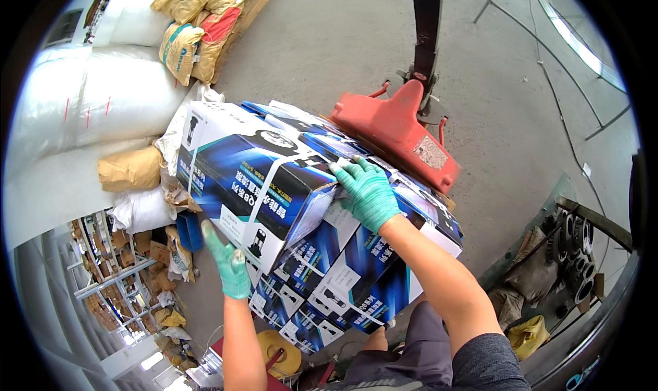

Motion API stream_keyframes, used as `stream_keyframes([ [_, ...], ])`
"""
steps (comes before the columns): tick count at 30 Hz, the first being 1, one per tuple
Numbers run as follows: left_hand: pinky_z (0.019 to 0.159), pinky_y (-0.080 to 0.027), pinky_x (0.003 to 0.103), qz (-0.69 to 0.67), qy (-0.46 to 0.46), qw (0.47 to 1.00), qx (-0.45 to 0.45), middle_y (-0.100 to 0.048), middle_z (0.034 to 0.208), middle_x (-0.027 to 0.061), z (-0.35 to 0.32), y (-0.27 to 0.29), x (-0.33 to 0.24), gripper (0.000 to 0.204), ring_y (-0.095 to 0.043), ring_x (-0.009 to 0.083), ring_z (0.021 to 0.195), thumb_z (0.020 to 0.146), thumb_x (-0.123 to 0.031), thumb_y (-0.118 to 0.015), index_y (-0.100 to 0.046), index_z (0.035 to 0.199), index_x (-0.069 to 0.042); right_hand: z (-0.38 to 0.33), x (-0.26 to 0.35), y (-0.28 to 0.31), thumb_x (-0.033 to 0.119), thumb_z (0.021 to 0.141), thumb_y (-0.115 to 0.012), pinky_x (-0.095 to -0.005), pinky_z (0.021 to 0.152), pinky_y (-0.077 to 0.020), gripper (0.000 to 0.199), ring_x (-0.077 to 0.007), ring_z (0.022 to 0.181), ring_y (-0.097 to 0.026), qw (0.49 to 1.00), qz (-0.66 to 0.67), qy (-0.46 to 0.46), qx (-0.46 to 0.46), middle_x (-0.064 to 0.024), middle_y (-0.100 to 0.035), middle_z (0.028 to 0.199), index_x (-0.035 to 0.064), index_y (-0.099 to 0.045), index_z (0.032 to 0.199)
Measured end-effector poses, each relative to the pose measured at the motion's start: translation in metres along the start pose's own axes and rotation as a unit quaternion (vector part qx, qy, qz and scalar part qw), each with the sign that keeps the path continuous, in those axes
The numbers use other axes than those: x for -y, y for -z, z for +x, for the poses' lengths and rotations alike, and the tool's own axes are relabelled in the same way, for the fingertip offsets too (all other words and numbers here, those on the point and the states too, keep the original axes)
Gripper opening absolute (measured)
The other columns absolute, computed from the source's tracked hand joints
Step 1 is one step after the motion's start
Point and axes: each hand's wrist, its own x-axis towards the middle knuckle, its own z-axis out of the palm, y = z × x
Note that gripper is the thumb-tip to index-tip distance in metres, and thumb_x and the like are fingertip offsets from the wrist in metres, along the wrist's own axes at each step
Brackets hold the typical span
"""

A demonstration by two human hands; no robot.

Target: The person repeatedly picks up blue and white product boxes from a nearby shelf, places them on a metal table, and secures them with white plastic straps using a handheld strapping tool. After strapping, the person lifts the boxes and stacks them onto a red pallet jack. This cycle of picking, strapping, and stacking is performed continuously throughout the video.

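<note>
A large blue, black and white printed carton [229, 175], bound with white straps, sits tilted at the upper left of a stack of similar cartons [336, 288]. Both my hands wear green gloves with pale fingertips. At the carton's lower left edge, my left hand [229, 264] holds it from the side, its fingers partly hidden by the edge. My right hand [370, 193] grips the opposite end near the upper corner, fingers spread over the edge. How far the carton is lifted off the stack, I cannot tell.
Beyond the stack stands a red pallet jack [394, 130] with a dark upright handle. Large plastic-wrapped rolls [96, 103] and tan sacks [209, 31] line the left. A metal rack [113, 288] is lower left; black round parts [572, 254] lie at right.
</note>
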Motion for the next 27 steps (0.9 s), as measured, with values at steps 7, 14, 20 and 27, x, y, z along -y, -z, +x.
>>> stream_keyframes([
  [7, 0.123, -0.025, 0.042, 0.032, 0.075, 0.992, -0.101, -0.023, 0.167, 0.0091, 0.002, -0.007, 0.032, 0.105, -0.029, 0.0271, 0.150, 0.087, -0.038, -0.080, -0.014, 0.165, -0.013, 0.010, 0.003, -0.002, 0.026, 0.071, -0.083, -0.0443, 0.089, -0.0499, 0.068, -0.0317, 0.107, -0.063, 1.000, -0.006, -0.019, 0.022, -0.0070, -0.068, 0.110, 0.0252, -0.063, 0.136],
  [14, 0.119, -0.033, 0.041, -0.004, 0.065, 0.996, -0.061, -0.033, 0.162, 0.0080, 0.032, 0.004, 0.035, 0.104, -0.038, 0.0255, 0.143, 0.085, -0.043, -0.081, -0.021, 0.164, -0.013, 0.023, 0.003, -0.014, 0.039, 0.070, -0.084, -0.0423, 0.087, -0.0492, 0.063, -0.0292, 0.097, -0.062, 0.997, -0.051, -0.031, -0.040, -0.0074, -0.065, 0.098, 0.0139, -0.067, 0.125],
  [20, 0.118, -0.033, 0.039, 0.019, 0.085, 0.996, -0.010, -0.035, 0.159, 0.0073, 0.041, 0.015, 0.030, 0.107, -0.040, 0.0238, 0.140, 0.083, -0.048, -0.082, -0.021, 0.164, -0.016, 0.023, 0.004, -0.007, 0.043, 0.067, -0.086, -0.0446, 0.091, -0.0492, 0.061, -0.0331, 0.106, -0.060, 0.995, -0.002, -0.094, -0.037, -0.0125, -0.063, 0.108, 0.0060, -0.068, 0.112],
  [27, 0.117, -0.034, 0.039, 0.052, 0.037, 0.998, 0.015, -0.039, 0.155, 0.0097, 0.054, 0.022, 0.031, 0.106, -0.042, 0.0219, 0.137, 0.084, -0.047, -0.081, -0.021, 0.163, -0.011, 0.031, 0.010, -0.003, 0.037, 0.063, -0.090, -0.0443, 0.097, -0.0521, 0.074, -0.0348, 0.110, -0.058, 0.991, 0.025, -0.127, 0.014, -0.0131, -0.061, 0.121, 0.0132, -0.068, 0.128],
])
